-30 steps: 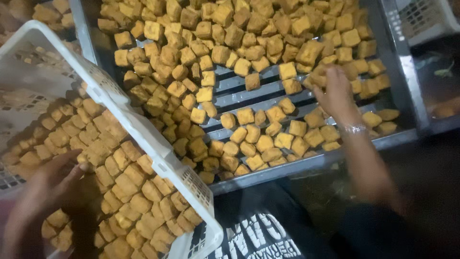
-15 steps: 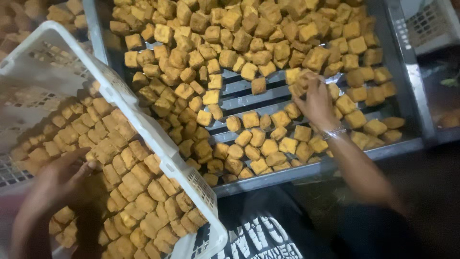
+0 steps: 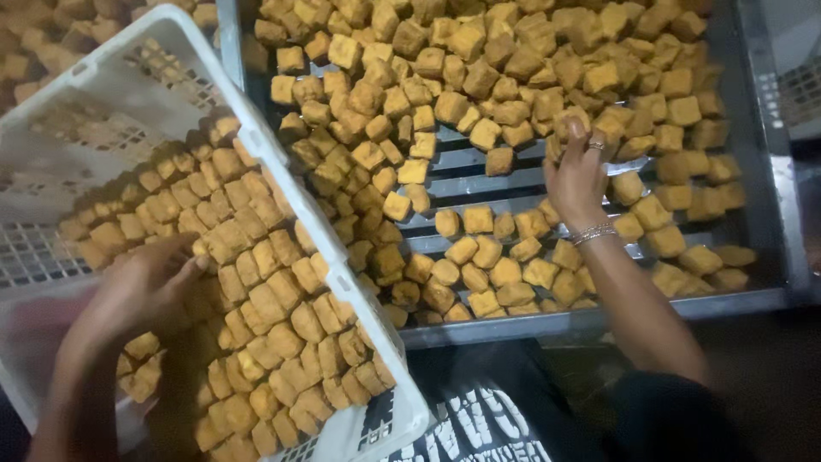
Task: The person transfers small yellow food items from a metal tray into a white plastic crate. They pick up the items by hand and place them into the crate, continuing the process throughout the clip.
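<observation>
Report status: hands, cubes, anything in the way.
Left hand flat on cubes in white crate. Right hand among cubes on metal tray. Nothing blocking.

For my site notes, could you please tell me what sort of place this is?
Probably a small food workshop handling fried tofu: golden-brown cubes spread in bulk over a slatted metal tray, and more packed into a white perforated plastic crate.

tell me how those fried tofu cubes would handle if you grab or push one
The fried tofu cubes look puffy with a dry golden skin, so probably light and grippable. Flat faces suggest sliding or tumbling, not rolling. They may dent if squeezed.
</observation>
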